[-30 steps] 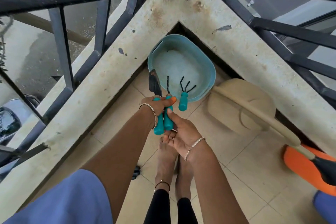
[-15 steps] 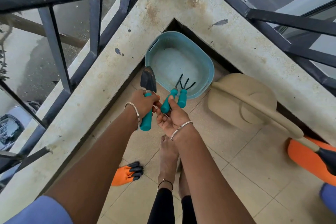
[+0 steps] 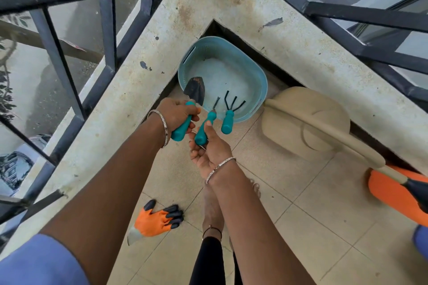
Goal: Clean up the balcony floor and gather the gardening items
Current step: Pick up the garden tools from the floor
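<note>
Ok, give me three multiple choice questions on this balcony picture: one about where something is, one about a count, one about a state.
1. Where does the orange glove lie?
A. on the floor tiles
B. inside the dustpan
C. on the railing ledge

2. How many teal-handled tools show?
A. one
B. two
C. three

3. What is the left hand doing?
A. hanging idle
B. gripping the trowel handle
C. pressing flat on the ledge

Answers:
1 A, it lies flat on the tiles beside the person's foot.
2 C, the trowel, the narrow tool held in the right hand, and the rake resting over the basket rim.
3 B, its fingers curl round the handle.
</note>
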Demonstrator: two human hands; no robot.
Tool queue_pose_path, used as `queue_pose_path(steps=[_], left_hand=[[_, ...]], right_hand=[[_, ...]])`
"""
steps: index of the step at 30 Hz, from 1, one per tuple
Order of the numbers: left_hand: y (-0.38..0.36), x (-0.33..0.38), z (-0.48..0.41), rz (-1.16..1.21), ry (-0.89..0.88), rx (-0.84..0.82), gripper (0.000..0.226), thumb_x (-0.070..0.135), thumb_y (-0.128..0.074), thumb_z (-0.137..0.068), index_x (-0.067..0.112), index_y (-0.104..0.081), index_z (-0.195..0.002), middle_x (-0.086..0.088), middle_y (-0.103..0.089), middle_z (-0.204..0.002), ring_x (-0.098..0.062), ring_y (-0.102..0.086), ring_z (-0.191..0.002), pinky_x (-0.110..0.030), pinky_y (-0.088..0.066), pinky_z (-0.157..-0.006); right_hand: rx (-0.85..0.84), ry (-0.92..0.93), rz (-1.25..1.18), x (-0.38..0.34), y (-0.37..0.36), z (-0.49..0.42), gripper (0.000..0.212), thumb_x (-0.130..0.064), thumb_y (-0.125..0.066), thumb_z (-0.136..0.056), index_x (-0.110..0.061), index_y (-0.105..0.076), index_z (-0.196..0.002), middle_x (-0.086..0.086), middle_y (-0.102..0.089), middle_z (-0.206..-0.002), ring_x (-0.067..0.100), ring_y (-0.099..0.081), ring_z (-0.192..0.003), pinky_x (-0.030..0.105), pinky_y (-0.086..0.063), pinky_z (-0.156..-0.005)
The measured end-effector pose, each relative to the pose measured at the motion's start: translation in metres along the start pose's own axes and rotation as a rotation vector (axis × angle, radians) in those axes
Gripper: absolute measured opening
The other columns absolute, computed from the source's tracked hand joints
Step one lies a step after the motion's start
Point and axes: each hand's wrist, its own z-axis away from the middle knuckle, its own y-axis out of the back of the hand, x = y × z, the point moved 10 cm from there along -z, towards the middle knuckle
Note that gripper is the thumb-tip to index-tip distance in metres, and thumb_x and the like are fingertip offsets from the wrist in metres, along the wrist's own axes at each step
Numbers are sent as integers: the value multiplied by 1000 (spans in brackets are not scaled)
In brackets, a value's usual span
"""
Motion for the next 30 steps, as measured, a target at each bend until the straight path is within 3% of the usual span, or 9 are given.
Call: queue_pose_path(steps=[6, 10, 12, 15, 17, 20, 24, 27, 30], left_hand=[[-8, -2, -11, -86, 30, -11, 11, 14, -64, -94, 5, -64, -101, -11, -64, -78, -18, -56, -56, -22, -52, -44], [-8, -11, -22, -94, 76, 34, 19, 22, -69, -91, 3, -65, -93, -13, -66, -83, -19, -60, -57, -32, -56, -62], [-6, -15, -24, -78, 107, 61, 24, 23, -71, -89, 0, -65, -92, -14, -66, -83, -19, -60, -55, -36, -59, -70], [-6, -13, -25, -45, 124, 76, 23, 20, -70, -90, -1, -62, -91, -14, -63, -81, -15, -59, -46, -26, -54, -47], [-3, -8, -26, -60, 114, 87, 23, 22, -70, -90, 1, -62, -88, -13, -64, -80, -15, -59, -51, -22, -51, -41], [0, -1, -28, -109, 84, 102, 26, 28, -70, -91, 3, -63, -96, -8, -66, -84, -15, -61, -62, -23, -51, -47], [-5, 3, -33, -130, 45, 102, 23, 21, -69, -91, 2, -64, -102, -10, -66, -86, -16, -62, -64, -28, -53, -60], [-7, 5, -34, -188, 25, 118, 16, 20, -69, -91, 6, -62, -88, -9, -65, -89, -15, -61, -66, -26, -51, -58], [-7, 3, -35, -187, 26, 130, 18, 21, -71, -89, 6, -64, -95, -5, -64, -84, -13, -60, -66, -22, -49, -52]], right_hand=[[7, -24, -5, 1, -3, -6, 37, -42, -53, -99, -10, -57, -118, 4, -67, -77, 9, -58, -55, 20, -41, -52], [-16, -2, 4, 1, -7, -6, 30, -43, -50, -100, -14, -60, -99, 0, -64, -70, 9, -56, -55, 19, -38, -52], [-9, 9, 1, 0, -6, -6, 31, -42, -50, -100, -13, -61, -99, 0, -65, -66, 9, -55, -54, 19, -38, -51], [-1, 28, -27, -3, -3, -7, 32, -41, -52, -99, -10, -58, -103, 2, -65, -67, 9, -55, -53, 20, -39, -52], [-7, 47, -57, -6, -3, -6, 32, -41, -52, -99, -10, -57, -100, 5, -63, -72, 10, -55, -55, 21, -40, -54], [5, 69, -96, -11, -3, -8, 29, -40, -55, -98, -11, -55, -99, 8, -62, -77, 12, -53, -55, 22, -41, -54], [-5, 51, -136, -16, -10, -14, 26, -36, -59, -97, -10, -53, -101, 9, -59, -74, 12, -51, -54, 22, -41, -53], [-21, 48, -112, -15, -13, -16, 24, -33, -60, -96, -10, -55, -100, 6, -58, -70, 11, -51, -53, 22, -42, -54], [-28, 67, -89, -16, -12, -17, 22, -33, -59, -97, -12, -55, -95, 6, -56, -70, 10, -50, -50, 20, -40, -50]])
